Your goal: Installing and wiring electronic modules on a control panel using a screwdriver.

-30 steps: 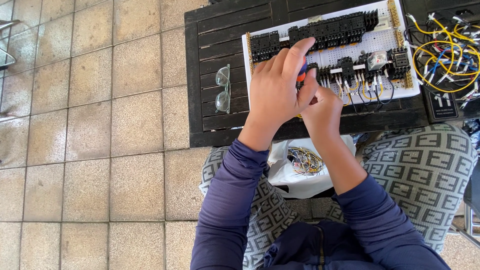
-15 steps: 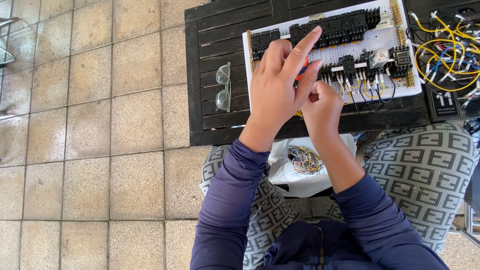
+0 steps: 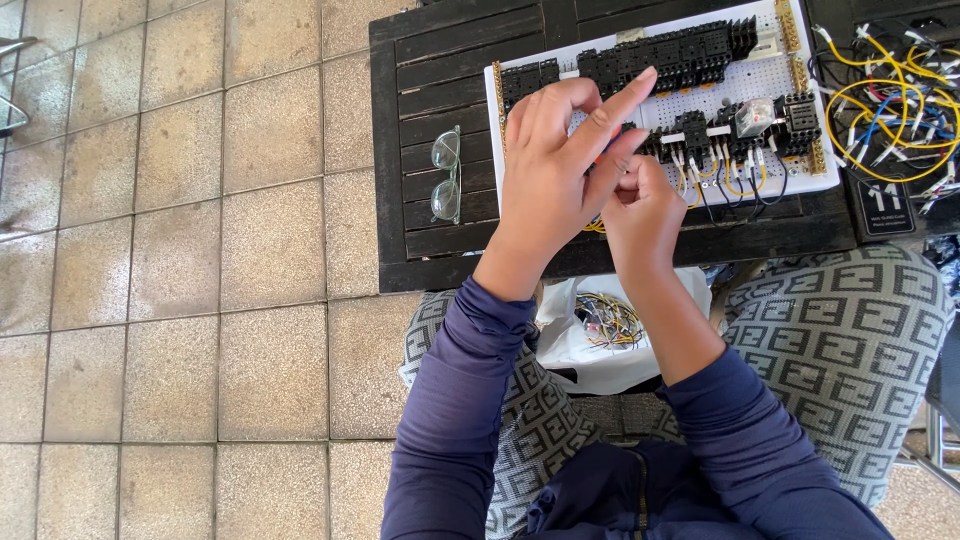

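Here the two hands meet just above the middle of the frame, over the lower left part of a white board [image 3: 770,95] that lies on a dark slatted tabletop [image 3: 420,90]. The left hand [image 3: 555,160] is loosely curled, forefinger stretched up and to the right, the other fingers bent in toward the right hand [image 3: 640,210]; what it pinches, if anything, I cannot tell, as the fingers hide it. The right hand sits just below and to the right, touching the left, closed in a narrow pinch, its fingertips hidden behind the left hand.

The board's long axis runs left to right across the top of the frame, and its nearest black blocks [image 3: 690,50] lie just beyond the fingertips, toward the upper right. Both hands are about equally near; the left covers more of it.

Counted: one board with two rows of black blocks, one pair of clear glasses [image 3: 445,175] to the left on the tabletop, one tangle of yellow, blue and red wires [image 3: 885,105] at upper right, and one white bag of wires [image 3: 600,330] on the lap.
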